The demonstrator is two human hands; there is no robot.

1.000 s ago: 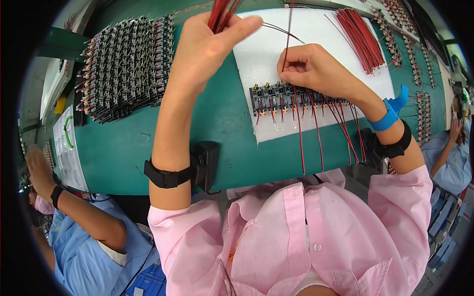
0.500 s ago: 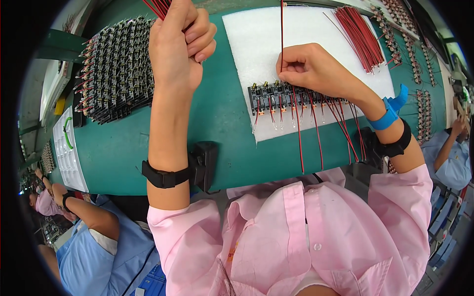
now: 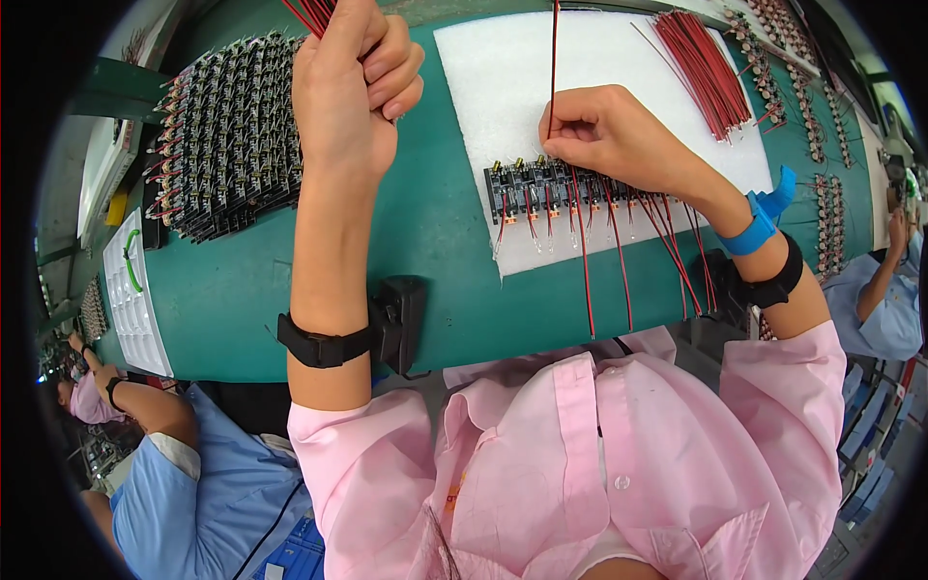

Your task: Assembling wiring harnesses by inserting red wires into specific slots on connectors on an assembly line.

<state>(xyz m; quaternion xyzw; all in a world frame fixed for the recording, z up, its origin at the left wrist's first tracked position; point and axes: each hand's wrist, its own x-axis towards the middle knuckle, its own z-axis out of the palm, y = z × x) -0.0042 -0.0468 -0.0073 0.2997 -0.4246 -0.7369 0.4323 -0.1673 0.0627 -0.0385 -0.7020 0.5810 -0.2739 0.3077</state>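
Note:
My left hand (image 3: pixel 353 82) is raised at the top, closed around a bundle of thin red and black wires (image 3: pixel 311 14). Over the far edge of a row of small black circuit boards (image 3: pixel 541 191), my right hand (image 3: pixel 609 135) pinches a single red-black wire (image 3: pixel 554 68) that stands nearly upright. Its lower end is hidden by my fingers. Several long wires (image 3: pixel 620 261) run from the boards toward me and over the near part of the table. The boards lie on a white foam sheet (image 3: pixel 503 87).
Stacked circuit boards (image 3: pixel 227 135) stand at the left, near a white tray (image 3: pixel 138 309) with a green loop. More red wires (image 3: pixel 701 75) lie at the foam's far right. Strings of small parts (image 3: pixel 829 227) line the right side. Co-workers (image 3: pixel 208 483) sit on both sides.
My hands and the boards stay almost where they were; the upright wire leans very slightly differently. The co-worker at the left has shifted an arm.

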